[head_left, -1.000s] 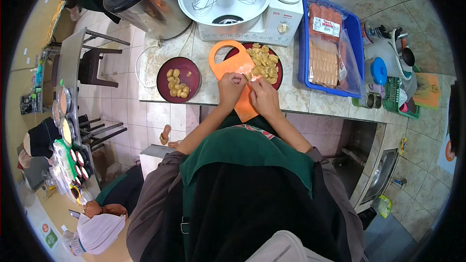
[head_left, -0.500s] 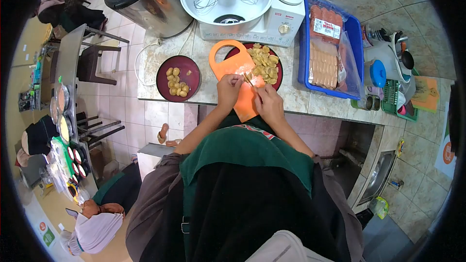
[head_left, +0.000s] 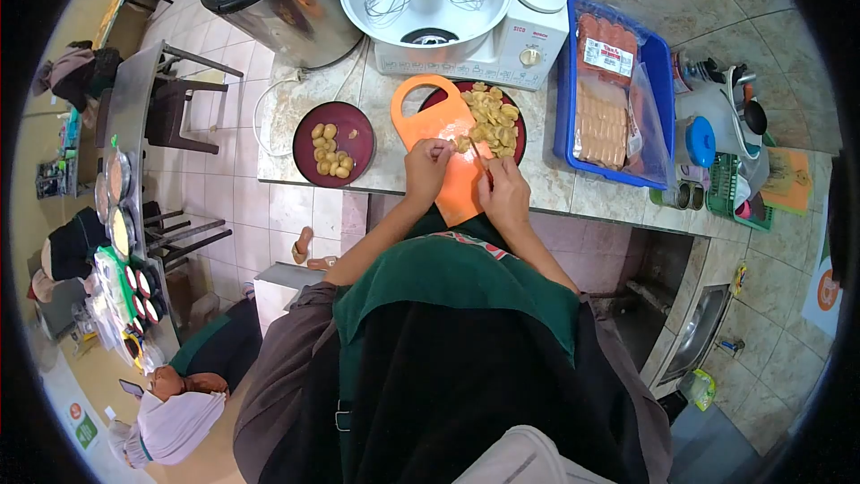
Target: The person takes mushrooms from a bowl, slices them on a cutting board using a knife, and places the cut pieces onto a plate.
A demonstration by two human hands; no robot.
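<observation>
My left hand (head_left: 428, 168) is closed in a pinch over an orange cutting board (head_left: 461, 202), with a small yellow-brown mushroom piece (head_left: 461, 143) at its fingertips; the fingers partly hide it. In my right hand (head_left: 506, 195) is a small knife (head_left: 477, 152), its narrow blade reaching over the board beside that piece. The board's upper part overlaps a dark red plate, which holds a heap of sliced mushrooms (head_left: 494, 116). Further left, a second dark red plate (head_left: 303, 148) carries several whole button mushrooms (head_left: 333, 161).
Behind the board stands a white stand mixer (head_left: 530, 31) with whisks in its bowl, beside a steel container (head_left: 300, 22) with a black lid. A blue tray (head_left: 563, 125) holds packed sausages (head_left: 600, 125). A green basket (head_left: 719, 184) stands at right. Another person (head_left: 184, 412) is at lower left.
The knife has swung to a more upright angle and sits a little right of the mushroom piece. My right hand has shifted slightly right and down. The whole view has shifted slightly.
</observation>
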